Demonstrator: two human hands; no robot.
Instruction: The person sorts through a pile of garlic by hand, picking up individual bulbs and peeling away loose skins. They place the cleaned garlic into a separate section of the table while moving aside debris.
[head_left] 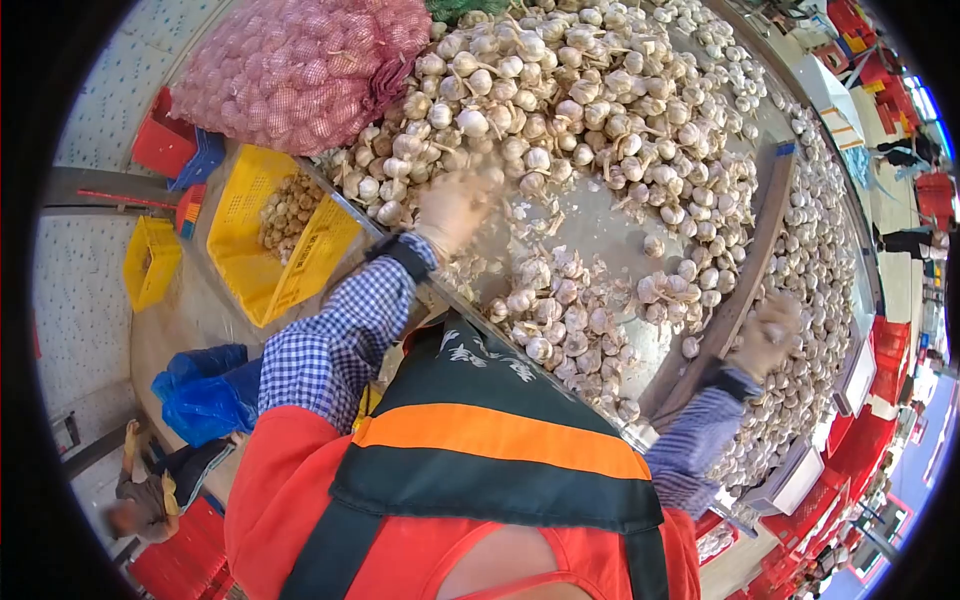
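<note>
A metal table [595, 220] carries a large heap of garlic bulbs [600, 90], many with stems. My left hand [458, 207] reaches to the near edge of this heap, its fingers smeared by motion, so I cannot tell what they hold. Closer to my apron lies a smaller pile of garlic [570, 315], with loose skins scattered beside it. A long wooden bar [745, 285] divides the tabletop. Just beyond it, my right hand [768, 335] is over a broad spread of garlic bulbs [810, 260], its fingers also blurred.
At the upper left sits a full pink mesh sack [300, 75] of garlic. Below it, a yellow crate [240, 215] holds some bulbs. Blue plastic bags [210, 395] lie on the floor at left, near another person [165, 485]. Red crates [860, 445] line the right side.
</note>
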